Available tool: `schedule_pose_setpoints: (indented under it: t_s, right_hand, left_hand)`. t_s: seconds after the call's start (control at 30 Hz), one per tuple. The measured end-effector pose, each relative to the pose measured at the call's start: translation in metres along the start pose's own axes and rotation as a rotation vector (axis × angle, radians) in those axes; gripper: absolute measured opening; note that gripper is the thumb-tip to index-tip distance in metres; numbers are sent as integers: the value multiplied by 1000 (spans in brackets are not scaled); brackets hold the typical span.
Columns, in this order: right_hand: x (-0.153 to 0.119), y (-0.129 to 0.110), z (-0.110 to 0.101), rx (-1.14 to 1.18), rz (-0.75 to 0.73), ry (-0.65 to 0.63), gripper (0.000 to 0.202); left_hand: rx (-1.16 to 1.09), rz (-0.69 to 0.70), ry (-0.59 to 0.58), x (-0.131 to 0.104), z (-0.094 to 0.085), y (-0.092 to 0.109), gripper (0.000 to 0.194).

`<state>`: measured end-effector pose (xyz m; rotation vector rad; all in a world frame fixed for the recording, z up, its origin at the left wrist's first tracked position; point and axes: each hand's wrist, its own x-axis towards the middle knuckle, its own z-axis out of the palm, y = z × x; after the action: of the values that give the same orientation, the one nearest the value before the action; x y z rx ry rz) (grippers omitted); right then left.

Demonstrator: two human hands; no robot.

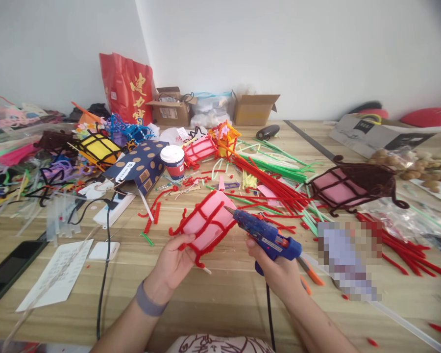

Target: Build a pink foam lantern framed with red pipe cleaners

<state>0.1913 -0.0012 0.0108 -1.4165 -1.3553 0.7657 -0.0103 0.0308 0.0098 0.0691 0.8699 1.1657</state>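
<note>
My left hand (178, 262) grips the lower left end of a small pink lantern (209, 215) framed in red pipe cleaners, thumb across its near side. The lantern is tilted above the table. In my right hand (274, 267) is a blue hot glue gun (266, 235), its nozzle aimed left at the lantern's upper right edge. Whether the tip touches the lantern, I cannot tell. A black cord runs down from the gun. Behind the gun lies a bundle of red pipe cleaners (279, 184). The fingers wrapped round the gun's handle are partly hidden.
A white-lidded paper cup (172, 164) stands beside a dotted dark-blue box (143, 164). Further right is a brown-framed lantern (345, 184). A power strip (112, 211) with a black cable lies at left, near a paper sheet (57, 274). Cardboard boxes (255, 108) stand against the wall.
</note>
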Motion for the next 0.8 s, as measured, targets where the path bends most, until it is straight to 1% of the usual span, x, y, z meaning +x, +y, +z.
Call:
schedule_pose_setpoints:
  t_s: [0.2,0.5,0.7,0.8]
  right_hand:
    - [1,-2,1,-13,-26,23,25]
    - [1,2,1,-6,-38,28,24]
    - [1,1,1,-6,-31,33,23]
    - [1,3,0,17,5,60,22]
  left_hand:
    - [-8,-1,-59,3,-6,-1,46]
    - [-40,2,-46,4,-5,-1,33]
    - [-31,46,-81,5,-7,-2,32]
    - [-26,89,-97,5,-8,-3,33]
